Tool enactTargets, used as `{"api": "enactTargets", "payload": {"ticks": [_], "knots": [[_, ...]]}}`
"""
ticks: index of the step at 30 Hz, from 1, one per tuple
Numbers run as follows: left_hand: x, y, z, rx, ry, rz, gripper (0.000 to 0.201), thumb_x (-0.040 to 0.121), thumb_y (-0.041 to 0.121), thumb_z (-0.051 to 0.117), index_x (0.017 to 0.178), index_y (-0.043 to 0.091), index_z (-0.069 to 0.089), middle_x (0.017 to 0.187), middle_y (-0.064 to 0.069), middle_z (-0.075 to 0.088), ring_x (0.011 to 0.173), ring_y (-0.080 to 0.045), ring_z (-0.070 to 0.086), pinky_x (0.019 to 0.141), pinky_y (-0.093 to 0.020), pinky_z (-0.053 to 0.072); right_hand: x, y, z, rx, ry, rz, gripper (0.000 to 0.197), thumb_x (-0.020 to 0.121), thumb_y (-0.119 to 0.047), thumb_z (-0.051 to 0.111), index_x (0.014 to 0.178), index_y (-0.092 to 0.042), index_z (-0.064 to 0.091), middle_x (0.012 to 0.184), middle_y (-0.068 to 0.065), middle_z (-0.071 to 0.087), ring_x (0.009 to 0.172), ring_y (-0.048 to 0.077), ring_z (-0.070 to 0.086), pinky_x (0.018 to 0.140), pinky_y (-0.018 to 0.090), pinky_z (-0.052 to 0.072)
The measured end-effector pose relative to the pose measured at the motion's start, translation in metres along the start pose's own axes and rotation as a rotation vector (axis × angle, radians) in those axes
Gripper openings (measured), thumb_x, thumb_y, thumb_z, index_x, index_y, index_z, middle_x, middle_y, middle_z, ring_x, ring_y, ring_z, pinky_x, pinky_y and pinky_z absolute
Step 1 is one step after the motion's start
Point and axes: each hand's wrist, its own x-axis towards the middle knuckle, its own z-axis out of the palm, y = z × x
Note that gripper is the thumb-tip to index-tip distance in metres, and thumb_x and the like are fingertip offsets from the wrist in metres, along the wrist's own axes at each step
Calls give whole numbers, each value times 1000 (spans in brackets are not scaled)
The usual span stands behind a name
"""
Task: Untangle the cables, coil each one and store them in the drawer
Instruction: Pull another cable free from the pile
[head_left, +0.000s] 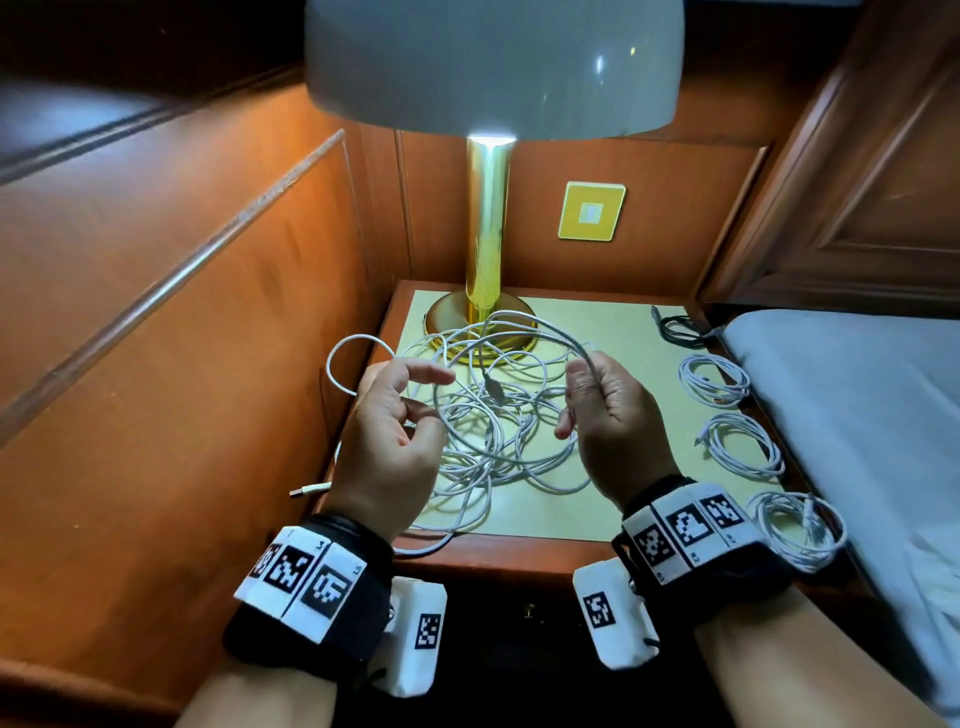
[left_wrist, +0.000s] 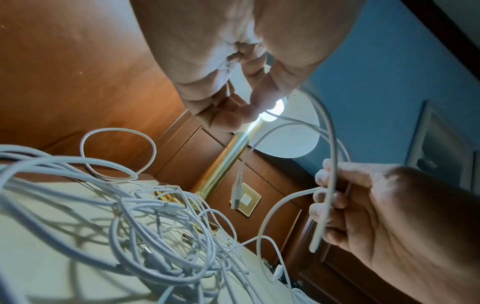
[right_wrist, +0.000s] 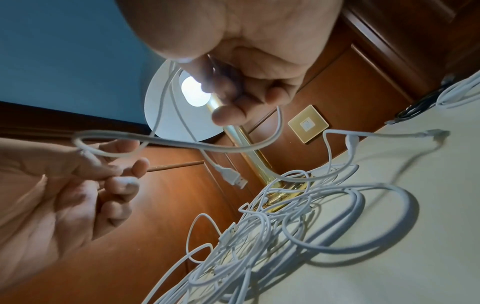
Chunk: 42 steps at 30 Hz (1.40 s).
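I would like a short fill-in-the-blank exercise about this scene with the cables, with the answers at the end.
1. The right hand grips a ____ cable.
2. Beside the three white coils lies one ____ coil.
3. The tangle lies in front of the ____.
4. The left hand holds a cable loop with thumb and ____ fingers.

Answers: white; black; lamp; curled

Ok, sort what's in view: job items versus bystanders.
Job:
tangle
held cable in right hand
left hand
white coils
black coil

Bystanders:
lamp
wall switch
bed
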Motion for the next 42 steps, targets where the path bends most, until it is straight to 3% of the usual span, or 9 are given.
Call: {"api": "enactTargets", "payload": {"ticks": [5, 8, 14, 19, 24, 30, 33, 39, 42], "knots": [[-2, -3, 2, 57, -48, -83, 37, 75, 16, 44, 98, 39, 62, 72, -3, 67, 65, -28, 61, 59, -45, 52, -1, 0, -5, 101, 9, -15, 27, 97, -43, 38, 77, -30, 50, 55, -6, 53, 57, 11, 59, 63, 31, 45], [-3, -2, 4, 79, -61, -72, 34, 75, 17, 47, 102, 34, 59, 86, 5, 69, 69, -23, 64, 65, -42, 53, -5, -7, -9, 178, -20, -53, 25, 97, -40, 38, 78, -44, 54, 58, -9, 55, 62, 25, 59, 67, 41, 47], [-10, -2, 9, 102, -228, -32, 41, 82, 11, 59, 115, 36, 56, 111, 27, 61, 84, -20, 66, 83, -43, 56, -16, -22, -18, 467, -101, -124, 30, 102, -29, 40, 75, -33, 52, 65, -9, 51, 60, 23, 52, 70, 43, 45], [-30, 3, 23, 30, -390, -58, 67, 84, 19, 69, 143, 35, 43, 131, 18, 60, 81, -28, 63, 81, -40, 58, -36, -42, -32, 732, -179, 11, 37, 99, -26, 40, 66, -30, 57, 63, -3, 51, 59, 26, 49, 63, 39, 40], [-55, 25, 28, -113, -406, -109, 14, 94, 16, 59, 104, 11, 68, 74, 1, 68, 59, -16, 52, 56, -28, 44, -64, -52, -55, 909, -110, 154, 34, 97, -24, 44, 65, -22, 57, 65, -2, 51, 58, 18, 53, 62, 31, 43], [-97, 57, 16, -179, -300, -128, 22, 95, 21, 63, 111, 7, 59, 69, -6, 69, 49, -18, 52, 51, -28, 46, -122, -38, -94, 470, -75, 339, 22, 103, -21, 44, 89, -10, 57, 70, 9, 52, 56, 22, 47, 50, 29, 36], [-120, 70, 16, -264, -210, -135, 11, 97, 11, 61, 107, 12, 57, 65, -6, 66, 41, -19, 50, 45, -25, 44, -153, -43, -107, 230, -253, 413, 15, 102, -4, 47, 99, -11, 60, 79, 11, 55, 54, 20, 54, 44, 18, 42], [-163, 102, 24, -379, -285, -210, 17, 101, 1, 50, 98, -1, 66, 79, -18, 70, 46, -24, 57, 53, -30, 52, -190, -50, -136, -298, -631, 296, 62, 82, 5, 66, 137, -23, 55, 135, 3, 49, 99, 11, 67, 91, 21, 49], [-177, 111, 39, -354, -366, -216, 16, 100, -8, 48, 104, -4, 63, 90, -19, 73, 55, -25, 65, 58, -31, 57, -212, -52, -146, -39, -462, 344, 39, 92, -3, 62, 124, -26, 62, 122, 2, 62, 89, 15, 71, 65, 11, 47]]}}
